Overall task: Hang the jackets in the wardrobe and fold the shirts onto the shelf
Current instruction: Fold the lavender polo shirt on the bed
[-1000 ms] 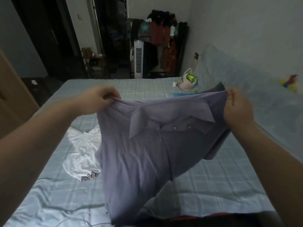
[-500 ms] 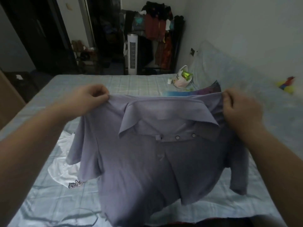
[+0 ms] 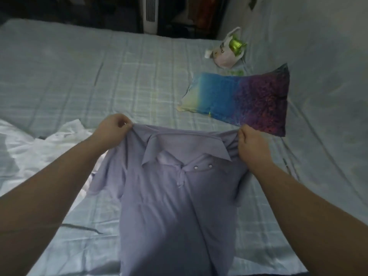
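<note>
A lilac polo shirt [image 3: 175, 206] with a collar and small buttons hangs spread over the bed, front side up. My left hand [image 3: 112, 130] pinches its left shoulder and my right hand [image 3: 252, 144] pinches its right shoulder, both just above the sheet. The shirt's lower part drapes down to the near edge of the bed. A white shirt [image 3: 49, 148] lies crumpled on the sheet to the left, partly under my left arm.
The bed [image 3: 89, 76] has a pale blue checked sheet. A folded blue-and-purple cloth [image 3: 239, 98] lies at the right, with a plastic bag [image 3: 227, 52] behind it. A white tower fan [image 3: 150, 14] stands beyond the bed's far edge.
Both hands have brought the lilac shirt down and forward toward the bed, and my view has tilted down. Its sleeves have spread out to the sides.
</note>
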Motion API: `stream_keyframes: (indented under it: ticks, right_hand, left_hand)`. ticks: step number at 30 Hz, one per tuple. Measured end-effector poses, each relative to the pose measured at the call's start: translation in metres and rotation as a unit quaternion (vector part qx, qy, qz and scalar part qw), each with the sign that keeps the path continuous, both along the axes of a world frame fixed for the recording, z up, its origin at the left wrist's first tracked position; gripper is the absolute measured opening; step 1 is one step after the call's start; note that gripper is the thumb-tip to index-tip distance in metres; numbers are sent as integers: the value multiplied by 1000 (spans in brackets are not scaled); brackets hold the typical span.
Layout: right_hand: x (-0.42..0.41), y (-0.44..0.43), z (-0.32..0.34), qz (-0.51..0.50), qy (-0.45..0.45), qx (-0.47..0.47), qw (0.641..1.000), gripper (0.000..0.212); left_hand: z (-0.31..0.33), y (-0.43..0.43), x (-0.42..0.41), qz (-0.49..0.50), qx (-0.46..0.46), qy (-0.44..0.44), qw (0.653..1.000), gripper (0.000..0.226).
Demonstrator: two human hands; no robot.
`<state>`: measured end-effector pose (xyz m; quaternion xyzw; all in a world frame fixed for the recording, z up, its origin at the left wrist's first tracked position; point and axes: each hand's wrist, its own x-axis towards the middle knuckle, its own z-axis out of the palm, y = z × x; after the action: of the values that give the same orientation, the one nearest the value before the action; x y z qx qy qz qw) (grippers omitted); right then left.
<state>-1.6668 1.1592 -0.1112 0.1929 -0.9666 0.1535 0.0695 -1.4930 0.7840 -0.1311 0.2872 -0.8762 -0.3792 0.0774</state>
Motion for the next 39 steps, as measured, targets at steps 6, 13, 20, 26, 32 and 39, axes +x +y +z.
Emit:
stream_keyframes:
  ticks: [6, 13, 20, 26, 32, 39]
  right_hand:
    - [-95, -33, -130, 12, -35, 78, 996, 24]
    - [-186, -90, -302, 3, -47, 88, 995, 13]
    - [-207, -96, -415, 48, 6, 59, 997, 11]
    - [-207, -89, -392, 94, 23, -53, 994, 28]
    - [-150, -115, -370, 337, 15, -3, 941, 50]
    - [-140, -100, -418, 380, 23, 119, 917, 64]
  left_hand:
    - [-113, -20, -90, 25, 60, -111, 992, 6]
    - [-270, -31, -175, 142, 16, -166, 976, 18]
    - [-383, -36, -201, 117, -173, -187, 960, 21]
    - [-359, -32, -196, 98, -169, -67, 978, 43]
    - [-336, 30, -185, -263, -261, -60, 927, 59]
    - [-388, 27, -156, -327, -313, -150, 879, 62]
